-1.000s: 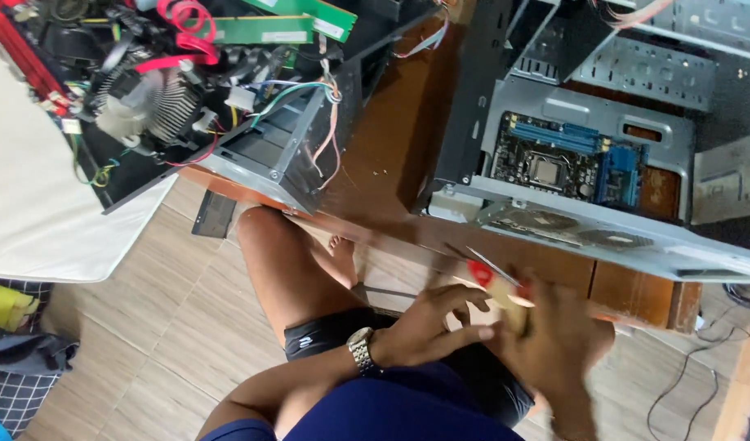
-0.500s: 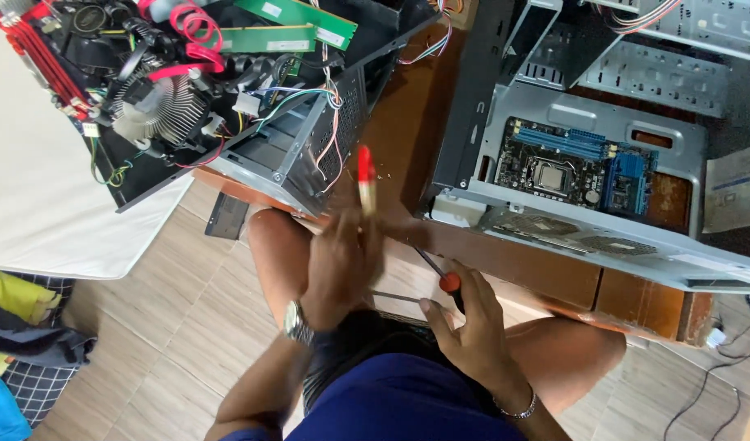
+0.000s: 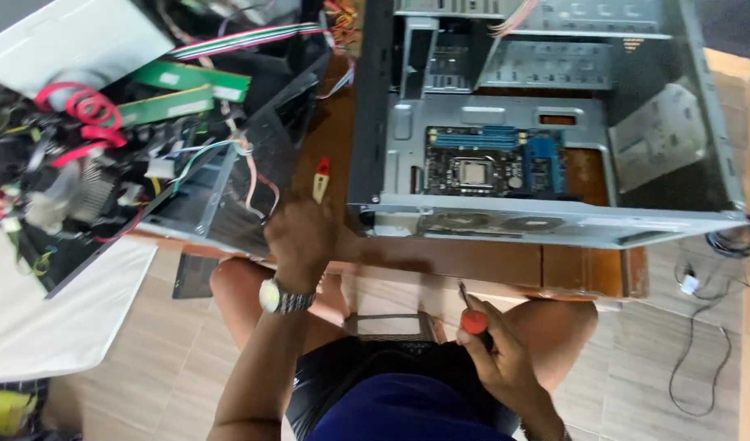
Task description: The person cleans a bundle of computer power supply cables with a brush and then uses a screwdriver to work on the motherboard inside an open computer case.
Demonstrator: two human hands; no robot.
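Note:
My left hand (image 3: 300,237) reaches over the wooden table's front edge (image 3: 473,265), fingers closed round the near end of a red-and-yellow screwdriver (image 3: 320,178) that points away between two computer cases. A watch (image 3: 283,298) is on that wrist. Above my lap, my right hand (image 3: 501,355) grips a second screwdriver with a red-and-black handle (image 3: 473,318), shaft pointing up toward the table. The open grey case (image 3: 546,216) on the right lies on its side and shows a motherboard (image 3: 489,167).
To the left lies a second open case (image 3: 187,204) full of cables, a heatsink (image 3: 89,192) and green cards (image 3: 187,90). A white cloth (image 3: 56,327) hangs at the lower left. Black cables (image 3: 701,327) trail on the tiled floor at right.
My left hand has carried the red-and-yellow screwdriver from upright above my lap forward onto the table. My right hand stays low with the other screwdriver. The view has shifted toward the cases.

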